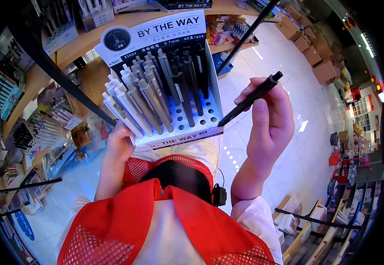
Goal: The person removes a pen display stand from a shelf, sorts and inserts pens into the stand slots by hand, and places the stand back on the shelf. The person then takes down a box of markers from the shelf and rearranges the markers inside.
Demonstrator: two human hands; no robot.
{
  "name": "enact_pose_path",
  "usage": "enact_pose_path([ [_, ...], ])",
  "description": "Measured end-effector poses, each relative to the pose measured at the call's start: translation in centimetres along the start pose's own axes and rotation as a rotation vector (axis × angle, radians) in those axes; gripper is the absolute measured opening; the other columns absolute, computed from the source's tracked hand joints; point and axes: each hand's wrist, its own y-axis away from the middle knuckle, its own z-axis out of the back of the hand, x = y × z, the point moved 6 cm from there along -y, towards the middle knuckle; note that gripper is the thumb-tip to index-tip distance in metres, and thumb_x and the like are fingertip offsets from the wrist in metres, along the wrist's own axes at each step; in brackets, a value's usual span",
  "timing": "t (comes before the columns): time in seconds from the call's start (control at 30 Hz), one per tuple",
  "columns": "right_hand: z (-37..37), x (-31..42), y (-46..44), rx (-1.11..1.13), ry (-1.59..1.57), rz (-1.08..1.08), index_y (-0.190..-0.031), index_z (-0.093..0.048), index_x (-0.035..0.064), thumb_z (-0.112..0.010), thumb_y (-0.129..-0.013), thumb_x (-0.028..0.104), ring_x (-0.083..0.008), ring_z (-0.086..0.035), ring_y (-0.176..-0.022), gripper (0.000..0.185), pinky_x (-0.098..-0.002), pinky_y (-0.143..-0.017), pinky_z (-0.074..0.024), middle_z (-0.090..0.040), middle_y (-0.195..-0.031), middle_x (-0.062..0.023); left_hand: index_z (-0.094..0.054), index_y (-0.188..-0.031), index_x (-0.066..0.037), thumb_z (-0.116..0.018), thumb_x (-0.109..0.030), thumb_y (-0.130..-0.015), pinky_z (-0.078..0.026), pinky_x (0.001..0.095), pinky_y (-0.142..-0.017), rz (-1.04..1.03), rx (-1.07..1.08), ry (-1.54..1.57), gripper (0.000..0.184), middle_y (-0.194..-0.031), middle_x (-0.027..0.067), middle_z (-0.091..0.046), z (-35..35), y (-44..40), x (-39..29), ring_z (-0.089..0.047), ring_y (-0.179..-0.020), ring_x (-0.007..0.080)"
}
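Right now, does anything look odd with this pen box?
Nothing on it looks broken. The pen box just looks uneven: pens crowd its left side, while bare holes show at front right. Your right hand holds a black pen.

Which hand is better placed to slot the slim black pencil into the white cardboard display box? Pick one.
Right, most likely: the right hand pinches the slim black pencil, its tip beside the white cardboard display box near empty holes, while the left hand grips the box's opposite side.
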Motion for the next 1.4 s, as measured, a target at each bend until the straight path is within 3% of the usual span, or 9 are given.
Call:
enact_pose_path([
  [0.3, -1.1, -2.2, 0.0, 0.142, 0.012, -0.024, -0.109, -0.048, -0.0074, -0.044, -0.086, -0.003, -0.0188, -0.057, -0.08, 0.023, -0.0273, -0.069, -0.0469, -0.054, -0.099, -0.0145, -0.039, -0.121, 0.005, -0.045, -0.007, -0.053, -0.041, 0.0306, -0.089, -0.004, -0.022, -0.115, 0.069, -0.108, 0.0139, -0.052, -0.3, 0.2, -1.0, -0.053, -0.101, 0.024],
  [0.4, -1.8, -2.4, -0.4, 0.162, -0.088, -0.052, -0.107, -0.049, -0.0068, -0.045, -0.086, -0.004, -0.017, -0.056, -0.082, 0.022, -0.0263, -0.07, -0.0465, -0.054, -0.098, -0.0124, -0.038, -0.122, 0.004, -0.046, -0.007, -0.053, -0.041, 0.031, -0.089, 0.019, -0.027, -0.119, 0.07, -0.109, 0.014, -0.051, -0.3, 0.2, -1.0, -0.053, -0.101, 0.0243],
  [0.6, -2.5, -4.1, 0.2, 0.306, 0.035, -0.202, -0.103, -0.053, -0.0055, -0.048, -0.083, -0.006, -0.013, -0.054, -0.084, 0.02, -0.0234, -0.073, -0.0444, -0.054, -0.095, -0.0074, -0.036, -0.123, 0.004, -0.047, -0.007, -0.056, -0.041, 0.0321, -0.09, 0.018, -0.057, -0.079, 0.069, -0.111, 0.0152, -0.05, -0.5, 0.1, -0.8, -0.053, -0.102, 0.0254],
  [0.63, -2.5, -4.1, 0.0, 0.273, 0.066, -0.099, -0.098, -0.054, -0.0044, -0.056, -0.077, -0.005, -0.0149, -0.055, -0.071, 0.021, -0.024, -0.066, -0.0448, -0.055, -0.081, -0.0087, -0.035, -0.124, 0.003, -0.046, -0.007, -0.056, -0.042, 0.0326, -0.09, 0.019, -0.033, -0.077, 0.07, -0.112, 0.0156, -0.05, -0.4, 0.0, -0.8, -0.053, -0.102, 0.0257],
  [0.73, -2.5, -4.9, 0.3, 0.283, 0.108, -0.147, -0.098, -0.054, -0.0047, -0.056, -0.077, -0.005, -0.0145, -0.055, -0.07, 0.021, -0.0239, -0.066, -0.0448, -0.056, -0.08, -0.0087, -0.031, -0.127, 0.003, -0.046, -0.007, -0.058, -0.043, 0.0343, -0.09, 0.022, 0.011, -0.059, 0.072, -0.114, 0.0166, -0.049, -0.4, -0.2, -0.7, -0.053, -0.103, 0.0265],
  [0.83, -2.4, -5.4, 0.7, 0.332, 0.126, -0.293, -0.102, -0.053, -0.006, -0.05, -0.082, -0.005, -0.0115, -0.054, -0.083, 0.02, -0.0242, -0.077, -0.0433, -0.058, -0.093, -0.0076, -0.027, -0.13, 0.003, -0.046, -0.008, -0.059, -0.042, 0.036, -0.091, 0.02, -0.005, -0.031, 0.074, -0.116, 0.0174, -0.048, -1.0, -0.2, -0.7, -0.052, -0.105, 0.0273],
  [1.03, -1.9, -5.7, 1.6, 0.274, 0.06, -0.362, -0.101, -0.053, -0.0064, -0.051, -0.082, -0.004, -0.0115, -0.054, -0.084, 0.02, -0.0244, -0.078, -0.0434, -0.058, -0.094, -0.0075, -0.025, -0.131, 0.002, -0.047, -0.007, -0.059, -0.042, 0.0365, -0.093, 0.041, 0.005, -0.002, 0.076, -0.118, 0.0178, -0.047, -1.1, -0.1, -0.4, -0.052, -0.107, 0.028],
  [1.13, -1.5, -5.4, 1.8, 0.154, 0.168, -0.227, -0.098, -0.056, -0.0029, -0.058, -0.076, -0.005, -0.0131, -0.054, -0.069, 0.022, -0.0236, -0.065, -0.0446, -0.059, -0.083, -0.0081, -0.026, -0.131, 0.002, -0.047, -0.007, -0.059, -0.042, 0.036, -0.093, 0.027, 0.008, 0.011, 0.076, -0.118, 0.0176, -0.048, -1.6, -0.1, -0.3, -0.052, -0.106, 0.028],
  [1.4, -1.1, -6.0, 1.9, 0.202, 0.009, -0.283, -0.098, -0.056, -0.0038, -0.058, -0.077, -0.003, -0.0127, -0.056, -0.075, 0.021, -0.0236, -0.071, -0.045, -0.059, -0.087, -0.0081, -0.028, -0.128, 0.003, -0.047, -0.006, -0.06, -0.043, 0.0361, -0.092, 0.066, 0.014, 0.037, 0.072, -0.114, 0.0168, -0.05, -0.8, -0.1, 0.2, -0.053, -0.105, 0.0277],
])
